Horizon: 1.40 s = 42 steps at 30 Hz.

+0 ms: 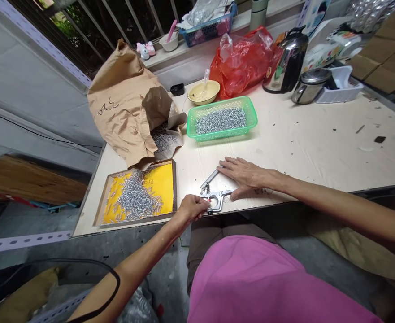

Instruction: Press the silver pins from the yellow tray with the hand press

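A push from the right hand (246, 176), spread flat on the small silver metal press (214, 196), could nip the left hand (192, 207) pinched shut at its head.

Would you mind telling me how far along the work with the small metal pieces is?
Seemingly done: the green basket holds a layer of metal pieces. In hand: the left hand pinches at the head of the hand press; the right hand lies on its handle. Left: many pieces in the yellow tray and brown bag.
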Motion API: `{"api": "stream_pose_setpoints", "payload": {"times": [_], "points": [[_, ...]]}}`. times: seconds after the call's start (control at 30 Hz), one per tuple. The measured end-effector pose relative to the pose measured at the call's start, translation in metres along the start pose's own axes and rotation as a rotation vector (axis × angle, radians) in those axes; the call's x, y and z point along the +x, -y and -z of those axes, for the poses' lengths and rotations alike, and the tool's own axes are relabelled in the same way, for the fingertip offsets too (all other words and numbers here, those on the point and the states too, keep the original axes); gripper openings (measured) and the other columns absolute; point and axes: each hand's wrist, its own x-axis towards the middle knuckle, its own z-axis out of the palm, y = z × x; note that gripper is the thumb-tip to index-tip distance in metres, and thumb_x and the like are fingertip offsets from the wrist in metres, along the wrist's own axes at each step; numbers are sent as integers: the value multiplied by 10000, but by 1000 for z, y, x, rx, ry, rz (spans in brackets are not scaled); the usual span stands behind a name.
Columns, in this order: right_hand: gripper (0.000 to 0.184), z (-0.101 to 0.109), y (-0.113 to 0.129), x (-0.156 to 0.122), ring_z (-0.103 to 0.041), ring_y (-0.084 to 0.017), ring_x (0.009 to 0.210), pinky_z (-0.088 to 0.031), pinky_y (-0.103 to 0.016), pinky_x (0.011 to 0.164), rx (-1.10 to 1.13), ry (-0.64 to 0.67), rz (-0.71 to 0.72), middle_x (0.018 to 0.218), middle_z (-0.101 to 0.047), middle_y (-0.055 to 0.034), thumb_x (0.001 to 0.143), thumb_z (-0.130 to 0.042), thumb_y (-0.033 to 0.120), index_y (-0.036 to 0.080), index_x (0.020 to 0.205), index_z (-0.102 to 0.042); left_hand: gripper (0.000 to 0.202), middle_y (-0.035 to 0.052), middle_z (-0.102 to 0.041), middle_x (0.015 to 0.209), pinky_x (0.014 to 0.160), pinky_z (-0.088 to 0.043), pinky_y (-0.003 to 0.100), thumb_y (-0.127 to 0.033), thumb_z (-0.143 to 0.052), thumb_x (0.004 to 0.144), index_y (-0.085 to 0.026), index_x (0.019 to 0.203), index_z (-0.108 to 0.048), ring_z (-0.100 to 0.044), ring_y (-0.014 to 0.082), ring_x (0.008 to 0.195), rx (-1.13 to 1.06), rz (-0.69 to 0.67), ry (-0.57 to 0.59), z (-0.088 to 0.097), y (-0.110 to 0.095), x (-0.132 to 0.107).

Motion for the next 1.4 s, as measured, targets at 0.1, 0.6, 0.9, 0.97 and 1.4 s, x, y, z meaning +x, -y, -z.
{"api": "stream_pose_setpoints", "payload": {"times": [0.1,0.6,0.9,0.97,1.4], "points": [[1022,1,-1,2,-308,-384,1282,-304,-515,1001,-7,-52,32,1399,-389,-205,625,-622,728,111,1392,-347,324,-70,-411,344,364,-228,178,-325,-636,731,-163,494,-486,-333,40,303,4,-12,-9,-2,1,0],[538,21,30,-4,-491,-236,925,-350,-351,786,-25,-61,5,1017,-599,-101,810,-643,407,150,1255,-482,212,70,-639,929,769,-445,290,-351,-590,828,-165,915,-645,-580,190,885,547,-490,-469,-8,-2,-10],[724,31,37,-9,-485,-279,1006,-384,-375,826,-31,23,-135,1145,-542,-159,709,-729,454,82,1263,-449,558,109,-526,1216,933,-414,398,-333,-627,799,-167,1284,-408,-476,257,1094,952,-704,-281,-13,-32,19],[572,37,37,-11,-494,-270,984,-395,-367,818,-42,65,-146,1112,-552,-151,745,-698,446,89,1157,-522,579,113,-532,1181,908,-425,394,-360,-638,789,-151,1278,-411,-479,263,1068,997,-683,-307,-13,-36,20],[185,30,34,5,-517,-186,838,-336,-294,690,-53,128,-130,881,-604,-80,925,-447,199,135,858,-607,201,57,-576,1009,733,-452,326,-344,-520,882,-191,1000,-573,-499,225,979,1005,-630,-317,-14,-46,31]]}}
